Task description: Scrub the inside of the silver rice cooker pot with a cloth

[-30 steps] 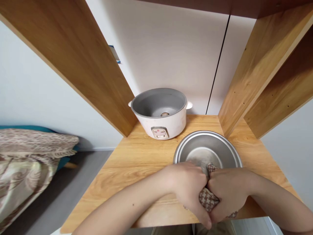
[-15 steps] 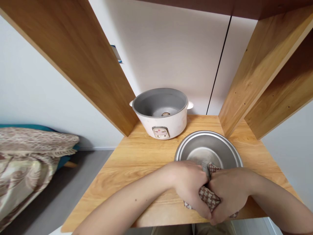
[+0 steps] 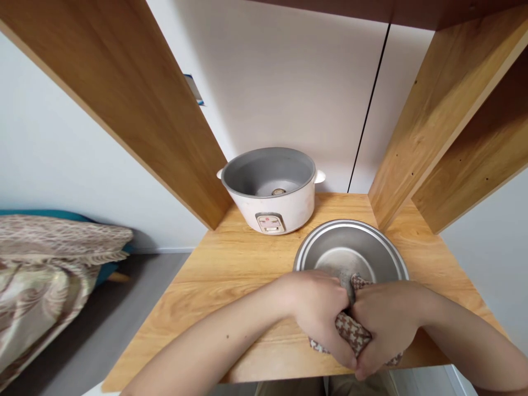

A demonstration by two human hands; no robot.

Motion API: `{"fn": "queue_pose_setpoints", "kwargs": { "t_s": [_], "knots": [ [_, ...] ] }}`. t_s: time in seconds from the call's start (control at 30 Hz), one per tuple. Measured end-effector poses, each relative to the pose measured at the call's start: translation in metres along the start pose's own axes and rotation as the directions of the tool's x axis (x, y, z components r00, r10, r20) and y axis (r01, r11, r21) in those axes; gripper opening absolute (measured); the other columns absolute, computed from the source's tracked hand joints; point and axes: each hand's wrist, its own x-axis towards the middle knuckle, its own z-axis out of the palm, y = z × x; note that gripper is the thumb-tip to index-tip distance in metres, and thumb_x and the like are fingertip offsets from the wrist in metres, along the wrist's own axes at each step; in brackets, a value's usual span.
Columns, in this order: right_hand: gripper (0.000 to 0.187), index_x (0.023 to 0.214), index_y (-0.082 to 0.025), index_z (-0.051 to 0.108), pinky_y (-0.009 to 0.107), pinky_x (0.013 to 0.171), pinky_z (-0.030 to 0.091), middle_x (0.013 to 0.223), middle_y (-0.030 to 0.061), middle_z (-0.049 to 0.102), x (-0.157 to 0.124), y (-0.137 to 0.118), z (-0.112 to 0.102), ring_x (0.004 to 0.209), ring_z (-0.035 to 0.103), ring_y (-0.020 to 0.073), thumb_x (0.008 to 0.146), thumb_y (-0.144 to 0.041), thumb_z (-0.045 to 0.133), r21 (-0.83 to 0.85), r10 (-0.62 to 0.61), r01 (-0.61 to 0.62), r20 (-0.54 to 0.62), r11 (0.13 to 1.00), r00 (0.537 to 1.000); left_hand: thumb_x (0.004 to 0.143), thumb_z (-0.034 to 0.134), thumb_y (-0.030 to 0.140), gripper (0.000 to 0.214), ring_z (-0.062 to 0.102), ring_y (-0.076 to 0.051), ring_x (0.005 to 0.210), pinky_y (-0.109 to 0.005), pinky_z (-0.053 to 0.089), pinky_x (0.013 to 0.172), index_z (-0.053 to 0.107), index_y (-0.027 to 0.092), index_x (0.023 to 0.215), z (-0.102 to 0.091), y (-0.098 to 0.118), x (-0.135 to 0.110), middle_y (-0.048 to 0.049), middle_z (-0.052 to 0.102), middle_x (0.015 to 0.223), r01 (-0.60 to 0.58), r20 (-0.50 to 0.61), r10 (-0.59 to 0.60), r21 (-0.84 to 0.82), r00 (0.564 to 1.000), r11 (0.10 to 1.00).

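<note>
Both of my hands grip one brown-and-white houndstooth cloth (image 3: 351, 332) at the near edge of the wooden shelf (image 3: 231, 264). My left hand (image 3: 319, 311) closes over its left side, and my right hand (image 3: 390, 322) clamps its right side, knuckles touching. The bunched cloth shows between the fingers and pokes up over the near rim of a metal inner pot (image 3: 350, 250), which stands just beyond my hands. A white rice cooker body (image 3: 270, 190) with a grey hollow interior sits further back, left of the pot.
Wooden side panels (image 3: 136, 99) rise left and right of the shelf, with a white wall behind. A patterned blanket (image 3: 45, 269) lies on a bed at the far left, above grey floor.
My hands have shifted slightly on the cloth, wringing it in place. The pot and cooker have not moved.
</note>
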Motion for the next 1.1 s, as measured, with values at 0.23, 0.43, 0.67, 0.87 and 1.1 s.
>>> {"fn": "queue_pose_setpoints", "kwargs": {
  "t_s": [0.23,0.43,0.67,0.87,1.1],
  "knots": [
    [0.053,0.073,-0.018,0.075,0.029,0.054,0.035,0.062,0.002,0.064,-0.0021,0.0029,0.0086,0.056,0.049,0.0154,0.073,-0.069,0.063,-0.084,-0.097,0.082,-0.2,0.993,0.975,0.059,0.07,0.071,0.051,0.046,-0.014,0.045,-0.029,0.042,0.051,0.071,0.02,0.063,-0.001,-0.0008,-0.0007,-0.0006,0.062,0.053,-0.015,-0.002,0.015,-0.026,1.0,1.0],
    [0.052,0.08,-0.019,0.078,0.029,0.06,0.04,0.067,0.0032,0.068,-0.0016,0.0006,0.0049,0.06,0.054,0.0172,0.073,-0.069,0.064,0.007,-0.001,0.001,-0.037,1.0,0.999,0.06,0.068,0.073,0.053,0.048,-0.015,0.046,-0.03,0.041,0.048,0.072,0.02,0.065,-0.0021,0.0002,-0.002,-0.0018,0.064,0.055,0.004,0.007,-0.004,-0.031,1.0,1.0],
    [0.051,0.077,-0.018,0.077,0.029,0.056,0.036,0.063,0.0031,0.066,-0.0027,0.0025,0.0089,0.056,0.05,0.0158,0.076,-0.068,0.063,-0.088,-0.126,0.111,-0.2,0.99,0.972,0.059,0.069,0.072,0.051,0.045,-0.014,0.044,-0.03,0.042,0.051,0.07,0.021,0.062,-0.0028,0.001,-0.0022,0.0001,0.06,0.051,0.008,0.007,-0.008,-0.043,1.0,0.999],
    [0.047,0.08,-0.019,0.078,0.029,0.061,0.04,0.07,0.0036,0.07,-0.0038,-0.0016,0.0066,0.062,0.057,0.0177,0.074,-0.064,0.067,0.003,-0.03,0.03,-0.109,1.0,0.994,0.06,0.069,0.072,0.052,0.045,-0.013,0.045,-0.028,0.041,0.049,0.068,0.021,0.061,-0.0026,0.0001,-0.0025,-0.0001,0.06,0.052,-0.013,-0.011,0.012,-0.04,1.0,0.999],
    [0.049,0.077,-0.018,0.077,0.029,0.057,0.038,0.067,0.0042,0.069,-0.0033,0.0018,0.0083,0.058,0.055,0.0171,0.076,-0.066,0.065,-0.075,-0.106,0.095,-0.163,0.993,0.981,0.058,0.07,0.071,0.049,0.045,-0.014,0.044,-0.029,0.042,0.051,0.069,0.021,0.061,-0.0007,-0.0009,-0.0013,0.0001,0.06,0.052,-0.014,-0.018,0.013,-0.048,1.0,0.999]
  ]
}}
